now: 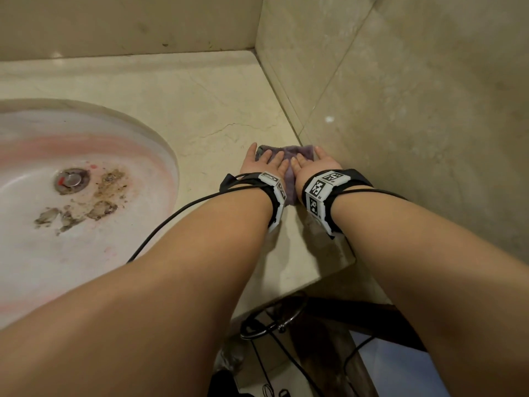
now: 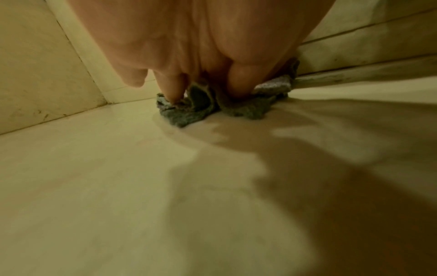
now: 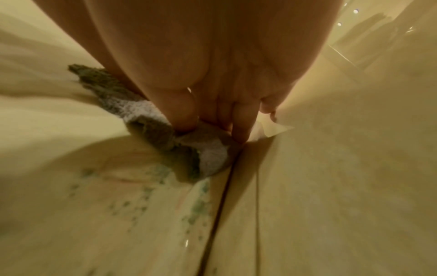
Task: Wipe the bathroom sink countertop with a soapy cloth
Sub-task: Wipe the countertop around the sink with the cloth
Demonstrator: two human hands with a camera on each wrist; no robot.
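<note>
A grey-purple cloth (image 1: 289, 152) lies bunched on the beige stone countertop (image 1: 200, 110), pushed against the right wall. Both hands press on it side by side. My left hand (image 1: 267, 159) covers its left part and my right hand (image 1: 307, 160) its right part, next to the wall seam. In the left wrist view the fingers (image 2: 238, 85) point down into the cloth (image 2: 189, 114), which wrinkles beneath them. In the right wrist view the fingers (image 3: 238, 121) push the cloth (image 3: 212, 155) against the wall joint. Greenish wet specks (image 3: 196, 209) dot the counter (image 3: 94, 205) nearby.
The white sink basin (image 1: 114, 239) sits to the left, with brown grime, pink stains and a metal drain (image 1: 70, 179). Tiled walls (image 1: 415, 110) close off the right and the back. The counter's front edge (image 1: 315, 282) is near my forearms; a metal ring (image 1: 274, 319) and cables hang below.
</note>
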